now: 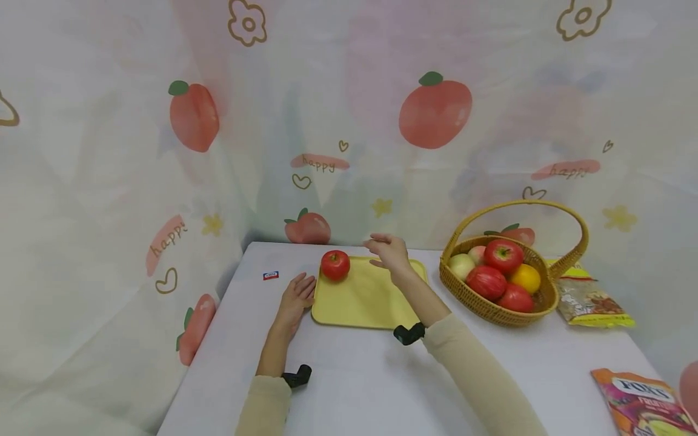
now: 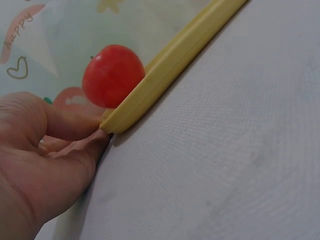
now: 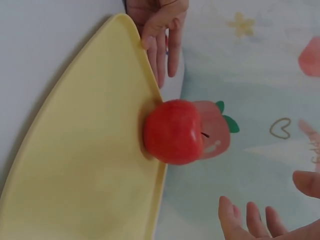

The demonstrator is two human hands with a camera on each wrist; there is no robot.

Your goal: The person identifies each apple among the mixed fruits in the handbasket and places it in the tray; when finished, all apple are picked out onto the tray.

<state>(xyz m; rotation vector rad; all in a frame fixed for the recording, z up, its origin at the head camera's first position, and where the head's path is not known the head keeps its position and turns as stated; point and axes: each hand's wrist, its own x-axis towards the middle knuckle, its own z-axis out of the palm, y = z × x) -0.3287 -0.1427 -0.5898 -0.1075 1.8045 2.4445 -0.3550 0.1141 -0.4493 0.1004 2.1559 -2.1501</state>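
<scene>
A yellow tray (image 1: 357, 306) lies on the white table, and one red apple (image 1: 335, 266) sits in its far left corner. My left hand (image 1: 297, 295) pinches the tray's left rim; in the left wrist view the thumb (image 2: 75, 126) is over the edge and fingers are beneath it. Above the tray's far right part, my right hand (image 1: 391, 254) hovers with relaxed, spread fingers and holds nothing. The right wrist view shows the fingers (image 3: 230, 217) of that hand apart from the apple, which rests by the tray's rim.
Right of the tray stands a wicker basket (image 1: 474, 298) with a tall handle and several fruits. Behind it lies a clear and yellow snack bag (image 1: 591, 297). A FOX'S candy bag (image 1: 643, 402) is at the near right, a small red-and-blue packet (image 1: 271, 275) at the left.
</scene>
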